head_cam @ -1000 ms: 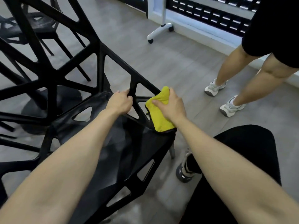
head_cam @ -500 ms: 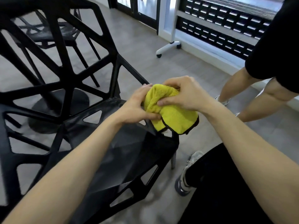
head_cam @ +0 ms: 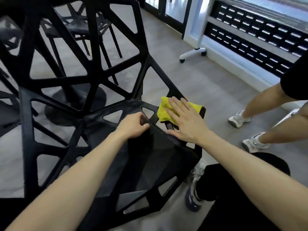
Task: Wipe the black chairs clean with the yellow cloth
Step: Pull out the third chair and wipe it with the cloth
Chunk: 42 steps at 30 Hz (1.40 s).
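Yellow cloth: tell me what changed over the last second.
Half a second ago both hands bunched the yellow microfibre cloth in the air; now the right hand presses it flat on the black lattice chair edge. The left hand grips the seat strut again.

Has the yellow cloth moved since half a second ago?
Yes. The yellow cloth went from bunched above the black chair down onto its seat corner.

Cafe-like room: black chairs (head_cam: 100,114), pedestal table base (head_cam: 75,104).

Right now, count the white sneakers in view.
3. Two are on the bystander's feet at right, one farther back, one nearer. The third is beside the chair; others may be hidden.
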Each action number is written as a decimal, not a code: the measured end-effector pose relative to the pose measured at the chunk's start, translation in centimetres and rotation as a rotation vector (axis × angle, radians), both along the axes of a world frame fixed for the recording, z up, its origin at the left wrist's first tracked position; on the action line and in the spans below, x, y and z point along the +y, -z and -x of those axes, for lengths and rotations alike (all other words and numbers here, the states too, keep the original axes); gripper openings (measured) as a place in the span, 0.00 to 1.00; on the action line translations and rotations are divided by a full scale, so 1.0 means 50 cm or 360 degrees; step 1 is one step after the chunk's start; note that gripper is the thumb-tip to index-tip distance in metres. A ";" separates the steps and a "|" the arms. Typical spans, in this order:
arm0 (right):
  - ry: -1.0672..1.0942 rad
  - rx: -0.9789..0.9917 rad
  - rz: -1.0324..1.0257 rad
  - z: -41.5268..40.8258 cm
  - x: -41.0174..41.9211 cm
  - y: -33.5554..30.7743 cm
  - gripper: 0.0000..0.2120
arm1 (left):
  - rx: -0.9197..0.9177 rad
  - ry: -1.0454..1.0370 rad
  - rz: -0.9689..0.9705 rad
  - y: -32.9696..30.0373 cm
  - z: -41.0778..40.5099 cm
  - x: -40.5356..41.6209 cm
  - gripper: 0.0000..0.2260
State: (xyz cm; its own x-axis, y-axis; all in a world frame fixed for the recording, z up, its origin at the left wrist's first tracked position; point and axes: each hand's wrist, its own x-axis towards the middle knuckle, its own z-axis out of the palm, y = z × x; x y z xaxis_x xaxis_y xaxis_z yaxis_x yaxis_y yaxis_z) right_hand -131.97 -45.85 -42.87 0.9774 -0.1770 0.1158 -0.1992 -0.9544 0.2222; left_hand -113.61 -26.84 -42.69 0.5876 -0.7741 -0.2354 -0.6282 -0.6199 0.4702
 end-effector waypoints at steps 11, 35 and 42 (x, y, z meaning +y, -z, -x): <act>-0.0283 -0.0139 -0.0039 -0.186 0.020 0.016 0.24 | -0.0375 -0.0132 -0.0265 0.097 -0.262 0.114 0.30; -0.0145 -0.0251 -0.0282 -0.382 0.109 0.114 0.21 | -0.0176 -0.0156 -0.0055 0.096 -0.249 0.115 0.34; -0.0165 -0.0276 -0.0265 -0.365 0.076 0.091 0.21 | -0.0158 -0.0161 -0.0038 0.095 -0.252 0.119 0.31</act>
State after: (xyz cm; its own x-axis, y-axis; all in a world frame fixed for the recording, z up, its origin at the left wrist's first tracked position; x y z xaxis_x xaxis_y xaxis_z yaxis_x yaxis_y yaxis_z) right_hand -113.73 -42.04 -47.41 0.9594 -0.1075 0.2606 -0.1198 -0.9923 0.0314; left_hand -101.01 -20.87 -47.44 0.6838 -0.7045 -0.1898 -0.6047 -0.6928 0.3930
